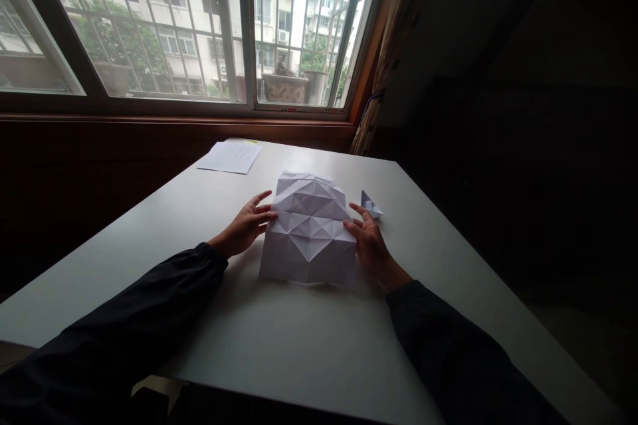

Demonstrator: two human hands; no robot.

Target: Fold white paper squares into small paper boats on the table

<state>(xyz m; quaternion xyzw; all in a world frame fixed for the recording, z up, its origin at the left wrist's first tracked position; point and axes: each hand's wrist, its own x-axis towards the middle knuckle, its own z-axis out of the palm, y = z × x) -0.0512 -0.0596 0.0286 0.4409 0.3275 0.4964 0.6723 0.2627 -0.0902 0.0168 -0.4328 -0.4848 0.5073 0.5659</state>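
Note:
A creased sheet of white paper (309, 232) stands partly raised over the table, covered in triangular fold lines, its upper part bending away from me. My left hand (245, 222) holds its left edge, thumb on the near side and the other fingers spread toward the back. On the opposite edge, my right hand (366, 234) grips the sheet between thumb and fingers. Just beyond the right hand's fingertips sits a small folded paper boat (370, 204), apart from the sheet.
The white table (279, 339) runs toward a barred window (199, 26). Sheets of paper with faint writing (230, 157) lie at its far left corner. A curtain (381, 73) hangs right of the window. Potted plants stand outside the glass.

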